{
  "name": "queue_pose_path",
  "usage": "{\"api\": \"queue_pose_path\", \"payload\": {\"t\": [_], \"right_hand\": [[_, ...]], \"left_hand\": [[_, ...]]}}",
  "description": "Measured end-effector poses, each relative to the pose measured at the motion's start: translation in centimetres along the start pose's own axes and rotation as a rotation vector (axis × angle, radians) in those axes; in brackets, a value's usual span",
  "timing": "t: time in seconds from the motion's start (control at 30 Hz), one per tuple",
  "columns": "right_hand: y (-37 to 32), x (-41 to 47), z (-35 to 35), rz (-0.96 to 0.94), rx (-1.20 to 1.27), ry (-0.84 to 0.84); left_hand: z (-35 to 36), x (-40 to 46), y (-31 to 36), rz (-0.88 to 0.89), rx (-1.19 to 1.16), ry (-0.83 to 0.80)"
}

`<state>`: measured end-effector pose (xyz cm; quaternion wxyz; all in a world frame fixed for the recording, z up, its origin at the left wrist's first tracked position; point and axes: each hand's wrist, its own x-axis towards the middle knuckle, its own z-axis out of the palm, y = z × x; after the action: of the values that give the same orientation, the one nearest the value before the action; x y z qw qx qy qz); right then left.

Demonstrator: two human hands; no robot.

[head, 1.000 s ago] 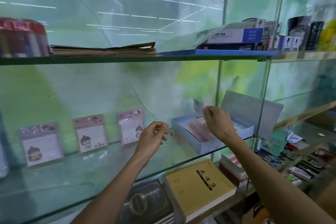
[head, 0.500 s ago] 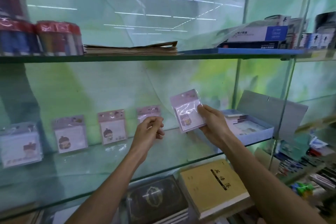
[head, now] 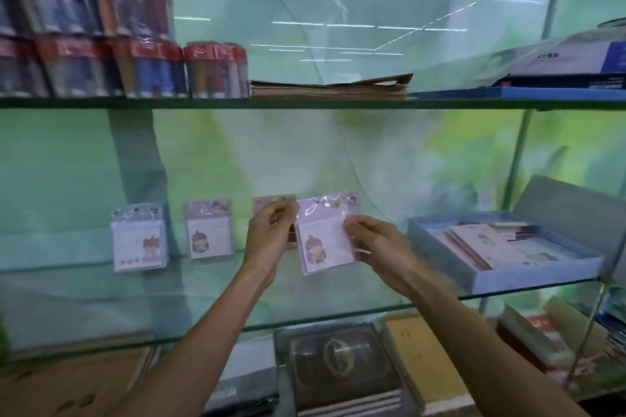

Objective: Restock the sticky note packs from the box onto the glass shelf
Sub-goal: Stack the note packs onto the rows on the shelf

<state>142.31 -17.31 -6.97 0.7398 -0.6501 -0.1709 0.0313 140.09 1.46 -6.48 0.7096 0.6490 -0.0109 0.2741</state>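
Both hands' grip pinches the sticky note pack (head: 323, 235) edges, left hand (head: 269, 235), right hand (head: 377, 249).

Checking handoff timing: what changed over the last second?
The right hand lifted a sticky note pack out of the blue box and carried it left along the glass shelf. The left hand then added its grip on the pack's left edge. The packs already standing by the wall stayed put.

I see a shiny green wall (head: 305, 152) behind the shelves, with long white light lines (head: 338, 25) shining on it.
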Motion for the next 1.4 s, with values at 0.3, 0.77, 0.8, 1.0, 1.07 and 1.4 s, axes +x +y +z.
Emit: {"api": "queue_pose_path", "payload": {"t": [0.3, 0.77, 0.8, 1.0, 1.07, 1.4], "right_hand": [[-2.8, 2.4, 5.9, -0.253, -0.376, -0.084], [-3.3, 7.4, 19.2, -0.470, -0.909, -0.188], [-3.0, 7.7, 19.8, -0.464, -0.922, -0.178], [-0.9, 9.3, 21.5, -0.423, -0.957, -0.108], [-0.5, 9.5, 21.5, -0.428, -0.968, -0.095], [-0.4, 9.3, 20.0, -0.560, -1.042, 0.017]], "left_hand": [[-6.3, -0.8, 1.1, 0.096, 0.196, 0.034], [-18.4, -0.3, 1.7, 0.202, 0.490, 0.173], [-19.0, -0.4, 1.5, 0.194, 0.563, 0.116], [-21.1, -0.6, 0.2, 0.150, 0.728, -0.079], [-21.4, -0.6, 0.1, 0.151, 0.730, -0.083], [-20.1, -0.5, 0.7, 0.151, 0.621, -0.071]]}}
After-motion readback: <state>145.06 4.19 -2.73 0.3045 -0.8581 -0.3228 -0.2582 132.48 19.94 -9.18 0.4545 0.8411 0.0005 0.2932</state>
